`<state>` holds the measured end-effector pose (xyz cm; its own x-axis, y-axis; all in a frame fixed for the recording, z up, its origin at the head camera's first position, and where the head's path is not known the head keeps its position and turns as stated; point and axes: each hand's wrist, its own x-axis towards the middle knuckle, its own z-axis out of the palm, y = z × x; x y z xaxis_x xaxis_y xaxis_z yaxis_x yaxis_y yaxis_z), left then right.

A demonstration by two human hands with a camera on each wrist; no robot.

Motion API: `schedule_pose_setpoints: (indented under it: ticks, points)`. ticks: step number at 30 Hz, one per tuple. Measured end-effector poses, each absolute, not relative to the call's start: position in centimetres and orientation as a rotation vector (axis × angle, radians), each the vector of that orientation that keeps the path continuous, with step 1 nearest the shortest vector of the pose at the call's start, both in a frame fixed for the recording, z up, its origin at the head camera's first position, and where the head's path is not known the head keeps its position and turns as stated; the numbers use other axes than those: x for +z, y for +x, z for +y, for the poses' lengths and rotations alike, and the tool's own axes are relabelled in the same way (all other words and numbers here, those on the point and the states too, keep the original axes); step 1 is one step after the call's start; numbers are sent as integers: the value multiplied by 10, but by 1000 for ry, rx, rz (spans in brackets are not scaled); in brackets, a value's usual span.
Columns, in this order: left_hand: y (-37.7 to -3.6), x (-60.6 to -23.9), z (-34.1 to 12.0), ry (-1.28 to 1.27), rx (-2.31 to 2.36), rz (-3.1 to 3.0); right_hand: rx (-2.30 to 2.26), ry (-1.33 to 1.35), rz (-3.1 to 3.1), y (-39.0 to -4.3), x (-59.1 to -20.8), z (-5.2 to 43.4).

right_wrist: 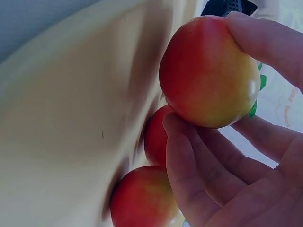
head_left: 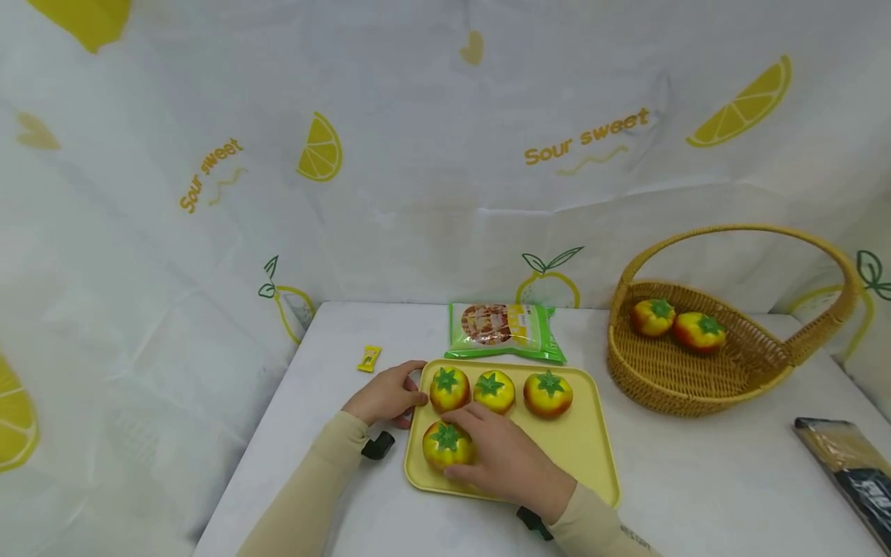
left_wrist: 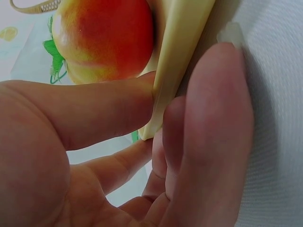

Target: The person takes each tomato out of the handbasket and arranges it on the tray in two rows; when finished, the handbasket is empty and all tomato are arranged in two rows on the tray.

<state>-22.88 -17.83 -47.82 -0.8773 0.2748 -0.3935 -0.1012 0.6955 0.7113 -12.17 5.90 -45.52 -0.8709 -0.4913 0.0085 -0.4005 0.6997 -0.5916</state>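
Observation:
A yellow tray (head_left: 578,449) carries several yellow-and-red toy persimmons with green star-shaped tops. Three of them, including a middle persimmon (head_left: 494,392), line its far side. My left hand (head_left: 386,396) pinches the tray's left rim, its thumb at the top edge beside a persimmon (left_wrist: 106,38). At the tray's front left, my right hand (head_left: 504,456) holds another persimmon (head_left: 445,446) between thumb and fingers. In the right wrist view this held persimmon (right_wrist: 208,71) shows a gap from the tray's surface, with two other persimmons behind it.
A wicker basket (head_left: 685,398) with a tall handle stands at the right, two persimmons (head_left: 699,333) inside. Behind the tray lies a green-and-white food packet (head_left: 497,331). A small yellow wrapped sweet (head_left: 370,358) lies at the left, and a dark-and-tan package (head_left: 845,464) at the right edge.

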Motion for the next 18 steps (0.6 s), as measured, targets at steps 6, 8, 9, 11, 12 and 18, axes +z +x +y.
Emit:
schedule_pose_setpoints:
  ticks: [6, 8, 9, 11, 12, 18]
  points:
    - [-225, -475, -178, 121, 1066, 2424, -908, -693, 2712, -122, -460, 57]
    - [-223, -474, -178, 123, 1069, 2421, -900, -687, 2702, -121, -462, 57]
    - [-222, -474, -178, 126, 1070, 2421, -896, -687, 2698, -121, -462, 57]
    - [-222, -474, -178, 132, 1074, 2423, -896, -690, 2696, -121, -463, 57]
    - [-222, -474, -177, 134, 1075, 2425, -896, -692, 2696, -121, -463, 57]
    - [-227, -477, -178, 133, 1071, 2432, -889, -706, 2716, -123, -462, 58]
